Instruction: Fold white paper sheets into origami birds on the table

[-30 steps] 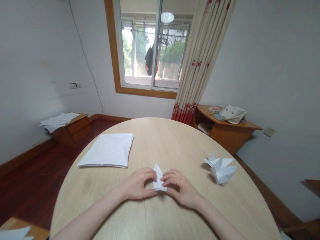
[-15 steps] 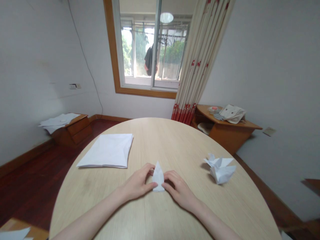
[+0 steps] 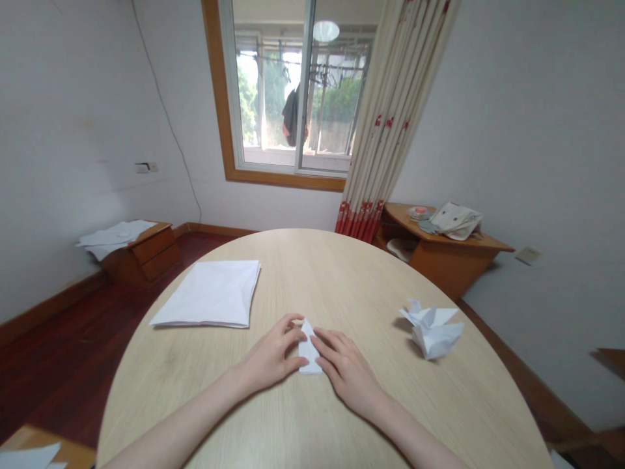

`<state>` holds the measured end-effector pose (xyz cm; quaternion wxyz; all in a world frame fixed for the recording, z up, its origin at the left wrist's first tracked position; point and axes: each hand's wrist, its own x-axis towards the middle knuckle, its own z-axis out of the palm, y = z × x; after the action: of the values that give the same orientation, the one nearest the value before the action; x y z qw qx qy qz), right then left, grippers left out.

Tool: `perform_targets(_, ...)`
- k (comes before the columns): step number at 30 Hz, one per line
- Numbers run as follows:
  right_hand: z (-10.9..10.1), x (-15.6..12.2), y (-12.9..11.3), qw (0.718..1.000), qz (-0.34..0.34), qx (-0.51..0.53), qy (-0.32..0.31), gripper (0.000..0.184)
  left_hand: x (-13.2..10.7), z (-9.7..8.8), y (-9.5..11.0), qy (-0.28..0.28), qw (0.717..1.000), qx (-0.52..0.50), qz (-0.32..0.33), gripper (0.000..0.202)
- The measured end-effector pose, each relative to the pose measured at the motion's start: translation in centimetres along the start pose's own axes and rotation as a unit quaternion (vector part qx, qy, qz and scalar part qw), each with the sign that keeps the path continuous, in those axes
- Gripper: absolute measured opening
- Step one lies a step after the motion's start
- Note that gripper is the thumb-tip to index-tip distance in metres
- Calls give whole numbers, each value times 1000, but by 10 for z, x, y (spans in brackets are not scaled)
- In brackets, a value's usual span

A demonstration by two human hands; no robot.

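Observation:
A small folded white paper piece (image 3: pixel 308 350) lies flat on the round wooden table (image 3: pixel 322 417), its point aimed away from me. My left hand (image 3: pixel 273 355) rests on its left side, fingertips curled and pressing the paper. My right hand (image 3: pixel 342 368) lies on its right side with fingers stretched flat over the paper's edge. Both hands hold the piece down against the tabletop.
A stack of white paper sheets (image 3: pixel 209 293) lies at the table's left. Folded white paper figures (image 3: pixel 432 329) sit at the right. A low wooden cabinet (image 3: pixel 141 251) stands by the left wall, a wooden corner shelf (image 3: pixel 439 251) with a bag at the right, next to a curtain (image 3: pixel 390 124).
The paper piece stood partly raised between my fingers before; now it lies pressed flat, and my right hand has slid over it with its fingers stretched out.

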<state>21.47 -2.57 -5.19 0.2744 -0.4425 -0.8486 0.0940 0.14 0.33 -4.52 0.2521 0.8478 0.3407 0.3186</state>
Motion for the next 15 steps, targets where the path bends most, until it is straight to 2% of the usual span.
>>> perform_targets(6,0,0,-1,999,-6,-33,-28,39,1,-3,3,-10,995,98,5,21)
perform_targets(8,-2,0,-2,999,-3,-31,-30,39,3,-8,7,-29,993,117,15,29)
perform_targets(11,-3,0,-3,999,1,-24,-23,38,4,-16,10,-63,988,135,33,52)
perform_targets(13,-3,1,-3,1000,6,-18,-20,37,5,-20,12,-78,985,151,37,54)
perform_targets(15,-3,1,-3,1000,10,-9,-17,37,5,-21,13,-82,982,164,41,47)
